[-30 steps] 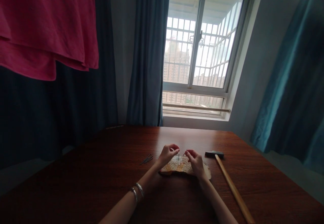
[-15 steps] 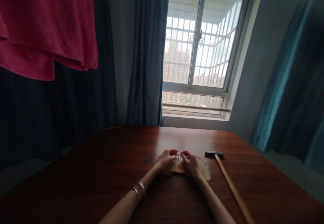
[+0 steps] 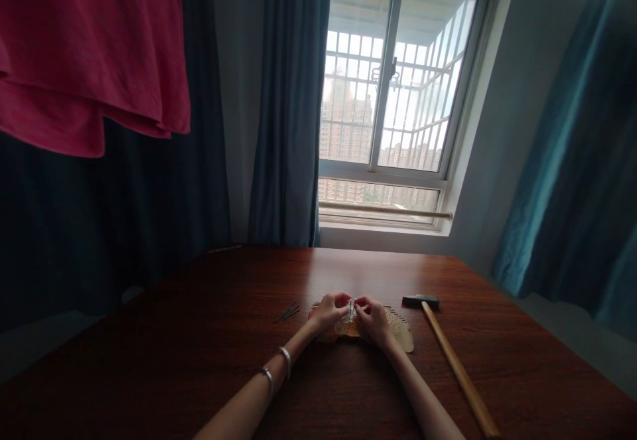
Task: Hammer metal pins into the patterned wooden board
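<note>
A pale, fan-shaped piece (image 3: pixel 401 331) with rows of small holes and a notched edge lies flat under both hands. Its middle is partly covered by my fingers. My left hand (image 3: pixel 329 311) rests over its left part, thumb and fingers curled together at the centre; what they grip, if anything, is too small to make out. From the right, my right hand (image 3: pixel 373 320) pinches at the same spot. Between the fingertips stands a thin dark nail (image 3: pixel 351 306), upright, close to the right fingers. Silver bangles circle my left forearm.
Several dark nails (image 3: pixel 287 311) lie loose left of my hands. A hammer (image 3: pixel 458 370) with a black head and long wooden handle lies to the right on the brown table (image 3: pixel 199 360). Beyond are a barred window (image 3: pixel 388 108), blue curtains (image 3: pixel 291 108) and hanging pink cloth (image 3: pixel 94 55).
My hands stay over the same spot, with the fingertips slightly shifted around the nail. A bangle has slid along my left forearm. The hammer and loose nails have not moved.
</note>
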